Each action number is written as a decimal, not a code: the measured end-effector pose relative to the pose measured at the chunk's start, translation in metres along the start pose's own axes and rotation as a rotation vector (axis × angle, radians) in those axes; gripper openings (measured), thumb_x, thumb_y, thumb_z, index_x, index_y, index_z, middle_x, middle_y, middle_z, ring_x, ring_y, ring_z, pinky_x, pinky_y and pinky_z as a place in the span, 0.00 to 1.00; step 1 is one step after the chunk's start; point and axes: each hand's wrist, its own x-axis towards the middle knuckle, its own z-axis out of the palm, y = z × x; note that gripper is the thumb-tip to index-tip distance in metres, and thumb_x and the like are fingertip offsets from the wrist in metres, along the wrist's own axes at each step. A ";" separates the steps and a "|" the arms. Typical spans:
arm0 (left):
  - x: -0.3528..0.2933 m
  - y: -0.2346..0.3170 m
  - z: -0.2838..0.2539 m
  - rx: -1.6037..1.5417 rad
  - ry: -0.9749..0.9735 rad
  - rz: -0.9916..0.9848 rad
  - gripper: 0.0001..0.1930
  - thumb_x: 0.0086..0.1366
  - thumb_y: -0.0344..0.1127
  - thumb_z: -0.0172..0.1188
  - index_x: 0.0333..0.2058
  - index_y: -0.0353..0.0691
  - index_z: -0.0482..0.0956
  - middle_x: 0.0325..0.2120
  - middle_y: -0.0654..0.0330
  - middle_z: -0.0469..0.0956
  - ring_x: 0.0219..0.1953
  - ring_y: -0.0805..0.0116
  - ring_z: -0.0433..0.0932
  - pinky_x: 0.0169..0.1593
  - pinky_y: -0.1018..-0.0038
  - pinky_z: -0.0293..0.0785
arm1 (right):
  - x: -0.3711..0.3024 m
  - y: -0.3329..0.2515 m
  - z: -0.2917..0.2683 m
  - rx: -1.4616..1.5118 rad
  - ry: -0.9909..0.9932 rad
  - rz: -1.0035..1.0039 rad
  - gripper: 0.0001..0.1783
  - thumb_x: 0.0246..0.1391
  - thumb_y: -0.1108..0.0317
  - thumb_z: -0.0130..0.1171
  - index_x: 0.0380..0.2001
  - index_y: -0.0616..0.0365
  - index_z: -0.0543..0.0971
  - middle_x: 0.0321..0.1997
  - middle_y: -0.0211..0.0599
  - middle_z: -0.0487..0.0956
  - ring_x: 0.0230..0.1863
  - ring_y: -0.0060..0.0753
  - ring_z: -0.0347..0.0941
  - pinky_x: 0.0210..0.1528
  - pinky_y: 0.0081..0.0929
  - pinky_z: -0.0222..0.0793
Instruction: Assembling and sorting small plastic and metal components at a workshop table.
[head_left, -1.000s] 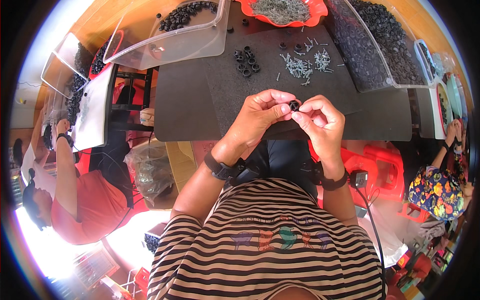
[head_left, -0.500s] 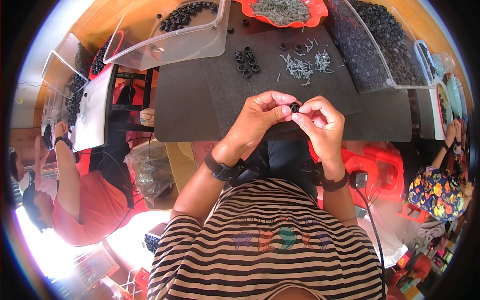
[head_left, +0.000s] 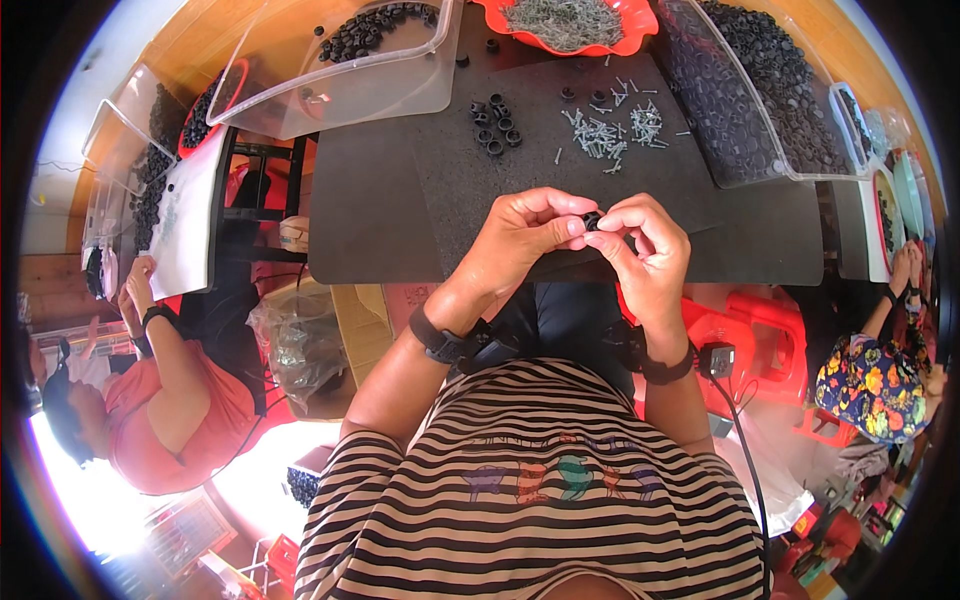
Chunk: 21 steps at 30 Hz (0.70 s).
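A small black plastic ring-like part (head_left: 592, 221) is pinched between the fingertips of both hands, above the near part of the dark table. My left hand (head_left: 535, 232) grips its left side with thumb and forefinger. On the other side, my right hand (head_left: 640, 240) closes its thumb and fingers on it. A screw in the fingers cannot be made out. Beyond the hands lies a loose pile of silver screws (head_left: 598, 135), with a second pile (head_left: 647, 124) beside it. Several black ring parts (head_left: 495, 128) are grouped to the left of the screws.
A clear bin (head_left: 400, 100) with black parts stands at the far left of the table (head_left: 370, 210), a larger filled bin (head_left: 735, 140) at the right. Between them sits a red bowl (head_left: 640, 40) of screws. Co-workers sit at both sides; red stools (head_left: 760, 340) stand below right.
My hands stay almost in place, with the black part turned slightly between the fingertips. At the left, the co-worker in the orange shirt has drawn their hands back from the bin.
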 end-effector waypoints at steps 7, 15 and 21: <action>-0.001 0.003 0.002 0.042 0.018 -0.023 0.10 0.64 0.24 0.58 0.45 0.31 0.78 0.39 0.56 0.80 0.38 0.72 0.79 0.46 0.75 0.78 | 0.005 -0.002 -0.004 -0.149 -0.029 -0.047 0.06 0.45 0.79 0.67 0.26 0.63 0.78 0.28 0.33 0.77 0.28 0.21 0.75 0.30 0.19 0.69; -0.002 0.002 0.003 0.078 0.026 -0.002 0.10 0.64 0.23 0.58 0.44 0.32 0.79 0.38 0.57 0.80 0.38 0.73 0.79 0.46 0.77 0.78 | 0.000 -0.002 -0.005 0.040 -0.026 0.145 0.09 0.45 0.79 0.68 0.28 0.62 0.76 0.28 0.30 0.76 0.28 0.17 0.71 0.32 0.16 0.68; -0.001 0.004 0.005 0.121 0.001 0.024 0.10 0.65 0.23 0.56 0.44 0.32 0.80 0.39 0.58 0.80 0.40 0.74 0.79 0.48 0.77 0.77 | 0.002 0.009 -0.012 0.110 -0.111 0.208 0.13 0.45 0.78 0.68 0.30 0.61 0.73 0.33 0.29 0.74 0.34 0.16 0.71 0.36 0.18 0.69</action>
